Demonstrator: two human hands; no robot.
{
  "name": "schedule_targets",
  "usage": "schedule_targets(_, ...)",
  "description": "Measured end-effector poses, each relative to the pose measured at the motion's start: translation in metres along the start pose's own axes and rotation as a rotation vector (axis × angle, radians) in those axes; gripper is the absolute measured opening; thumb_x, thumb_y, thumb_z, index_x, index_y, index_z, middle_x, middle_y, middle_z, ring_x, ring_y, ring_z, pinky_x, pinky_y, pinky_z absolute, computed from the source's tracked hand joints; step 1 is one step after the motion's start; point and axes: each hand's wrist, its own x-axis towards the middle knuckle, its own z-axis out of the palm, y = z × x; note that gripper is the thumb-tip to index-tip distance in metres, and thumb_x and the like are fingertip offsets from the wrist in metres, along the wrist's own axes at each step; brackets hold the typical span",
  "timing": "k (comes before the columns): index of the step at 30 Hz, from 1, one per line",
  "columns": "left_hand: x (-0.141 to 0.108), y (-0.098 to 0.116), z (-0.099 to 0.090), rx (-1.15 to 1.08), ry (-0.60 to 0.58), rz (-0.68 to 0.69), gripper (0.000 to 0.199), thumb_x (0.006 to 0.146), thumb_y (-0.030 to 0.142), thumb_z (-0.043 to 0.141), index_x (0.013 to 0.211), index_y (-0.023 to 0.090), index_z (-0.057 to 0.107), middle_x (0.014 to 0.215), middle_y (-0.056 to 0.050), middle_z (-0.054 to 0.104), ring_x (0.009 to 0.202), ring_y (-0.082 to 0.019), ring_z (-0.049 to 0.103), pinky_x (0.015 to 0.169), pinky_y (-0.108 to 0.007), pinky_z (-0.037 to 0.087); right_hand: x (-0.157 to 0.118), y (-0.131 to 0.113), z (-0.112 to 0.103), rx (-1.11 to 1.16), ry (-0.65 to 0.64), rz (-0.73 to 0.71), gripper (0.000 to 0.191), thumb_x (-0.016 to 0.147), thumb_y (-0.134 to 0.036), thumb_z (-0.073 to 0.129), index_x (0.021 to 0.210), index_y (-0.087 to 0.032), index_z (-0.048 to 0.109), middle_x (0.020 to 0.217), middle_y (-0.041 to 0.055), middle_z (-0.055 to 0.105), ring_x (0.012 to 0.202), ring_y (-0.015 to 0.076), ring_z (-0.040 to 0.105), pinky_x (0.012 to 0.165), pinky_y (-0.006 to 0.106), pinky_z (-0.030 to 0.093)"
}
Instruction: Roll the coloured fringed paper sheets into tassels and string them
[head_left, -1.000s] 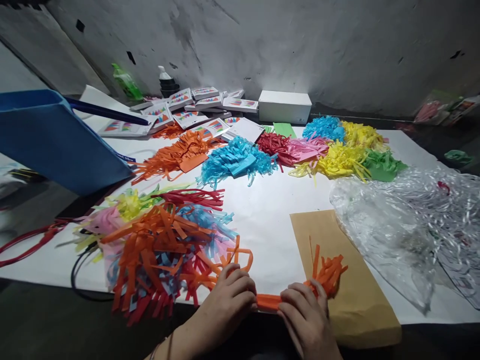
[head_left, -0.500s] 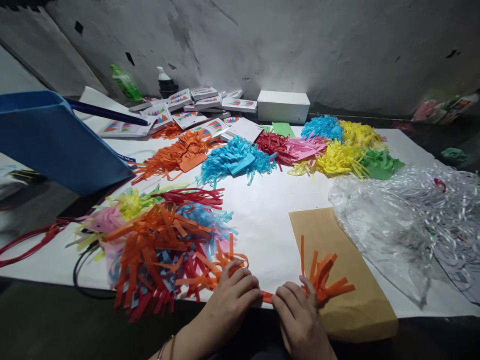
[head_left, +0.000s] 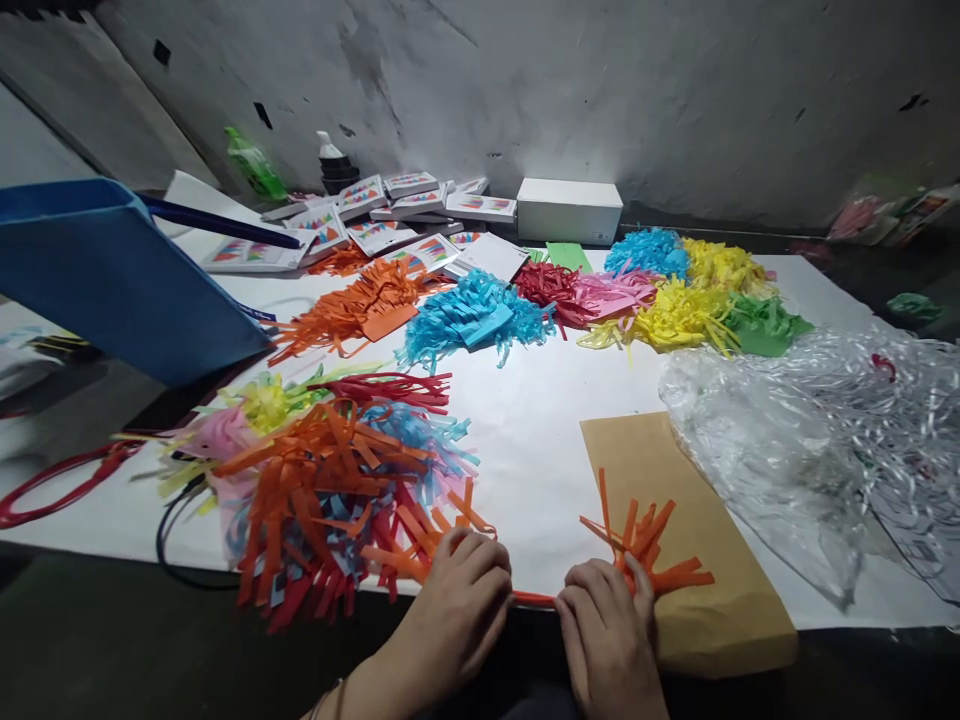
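Observation:
At the table's front edge, my left hand (head_left: 466, 590) and my right hand (head_left: 611, 620) are both closed on one orange paper tassel (head_left: 534, 600). Its narrow twisted middle stretches between them. Loose orange strips fan out beyond my right hand, over a brown paper sheet (head_left: 697, 560). More orange strips show past my left hand, against a mixed pile of tassels (head_left: 315, 480) in orange, red, blue, pink and yellow. My fingertips are partly hidden behind my knuckles.
Farther back lie bunches of orange (head_left: 367, 300), blue (head_left: 480, 315) and yellow (head_left: 682, 315) fringe. Several flat boxes (head_left: 424, 203) and a white box (head_left: 568, 212) stand by the wall. A clear plastic bag (head_left: 765, 460) lies at right, a blue container (head_left: 135, 290) at left.
My hands have moved slightly apart, and the orange middle between them shows longer and thinner. The strips by my left hand have shifted a little. Both hands keep their grip.

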Motion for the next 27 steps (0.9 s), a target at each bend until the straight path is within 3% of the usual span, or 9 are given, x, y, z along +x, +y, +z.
schedule_targets(4,0.005,0.007,0.007,0.068,-0.044,-0.15,0.013,0.087,0.012,0.051,0.077,0.018,0.057,0.088,-0.005,0.062,0.086,-0.023,0.053,0.087,-0.044,0.037,0.0,-0.007,0.008,-0.094,0.094,0.047,0.024,0.097,-0.017,0.044,0.081,-0.022,0.061,0.09,0.0021,0.068,0.094,0.0197,0.062,0.116,0.05,0.018)
schedule_targets(8,0.009,0.007,0.013,0.11,-0.091,-0.202,0.013,0.084,0.013,0.052,0.074,0.018,0.059,0.087,-0.005,0.063,0.085,-0.024,0.053,0.085,-0.046,0.037,-0.001,-0.007,0.013,-0.08,0.057,-0.196,0.027,0.097,-0.014,0.041,0.099,-0.018,0.067,0.094,0.004,0.072,0.097,0.0201,0.064,0.119,0.049,0.017)
schedule_targets(12,0.007,0.006,0.0,0.03,-0.184,-0.221,0.013,0.084,0.013,0.057,0.073,0.018,0.063,0.086,-0.005,0.065,0.083,-0.023,0.055,0.082,-0.042,0.038,-0.005,-0.002,0.012,-0.086,0.091,-0.278,0.027,0.098,-0.013,0.043,0.095,-0.017,0.07,0.086,0.0027,0.073,0.091,0.0189,0.066,0.118,0.048,0.021)
schedule_targets(15,0.007,0.01,-0.025,-0.16,-0.26,-0.255,0.019,0.089,0.017,0.057,0.076,0.021,0.069,0.089,-0.003,0.068,0.084,-0.021,0.058,0.08,-0.036,0.041,-0.004,-0.001,-0.003,-0.058,0.074,-0.315,0.031,0.1,-0.012,0.041,0.092,-0.018,0.07,0.083,0.0003,0.075,0.088,0.0165,0.068,0.118,0.048,0.022)
schedule_targets(19,0.018,0.024,-0.047,-0.544,-0.322,-0.308,0.02,0.092,0.024,0.057,0.099,0.025,0.076,0.099,-0.004,0.072,0.094,-0.021,0.06,0.087,-0.034,0.044,0.013,-0.005,-0.043,-0.115,0.029,-0.43,0.023,0.097,-0.013,0.05,0.098,-0.022,0.071,0.089,-0.0015,0.078,0.092,0.0164,0.072,0.121,0.047,0.018)
schedule_targets(21,0.027,0.031,-0.042,-0.823,-0.406,-0.401,0.018,0.086,0.031,0.066,0.097,0.021,0.077,0.089,-0.003,0.072,0.085,-0.02,0.062,0.078,-0.029,0.047,0.024,-0.007,-0.059,-0.134,0.018,-0.498,0.019,0.096,-0.017,0.054,0.1,-0.024,0.071,0.089,-0.0027,0.078,0.09,0.0163,0.073,0.122,0.045,0.017)
schedule_targets(23,0.035,0.037,-0.029,-1.081,-0.45,-0.536,0.025,0.077,0.039,0.078,0.086,0.016,0.077,0.076,-0.001,0.07,0.072,-0.016,0.059,0.066,-0.024,0.045,0.032,-0.008,-0.067,-0.07,0.116,-0.425,0.014,0.094,-0.018,0.057,0.093,-0.024,0.07,0.08,-0.0038,0.076,0.081,0.016,0.072,0.118,0.045,0.024)
schedule_targets(25,0.043,0.042,-0.014,-1.25,-0.406,-0.589,0.035,0.068,0.046,0.085,0.077,0.014,0.075,0.069,0.0,0.066,0.065,-0.013,0.054,0.063,-0.023,0.041,0.034,-0.006,-0.069,0.047,0.234,-0.27,0.012,0.092,-0.017,0.06,0.086,-0.024,0.068,0.072,-0.004,0.072,0.074,0.0154,0.07,0.108,0.043,0.035)
schedule_targets(27,0.05,0.049,0.0,-1.314,-0.311,-0.533,0.04,0.065,0.05,0.087,0.072,0.013,0.073,0.068,-0.001,0.064,0.066,-0.013,0.052,0.064,-0.024,0.04,0.032,0.002,-0.068,0.135,0.257,-0.207,0.013,0.09,-0.012,0.059,0.089,-0.023,0.066,0.073,-0.0031,0.07,0.072,0.0147,0.069,0.099,0.04,0.043)
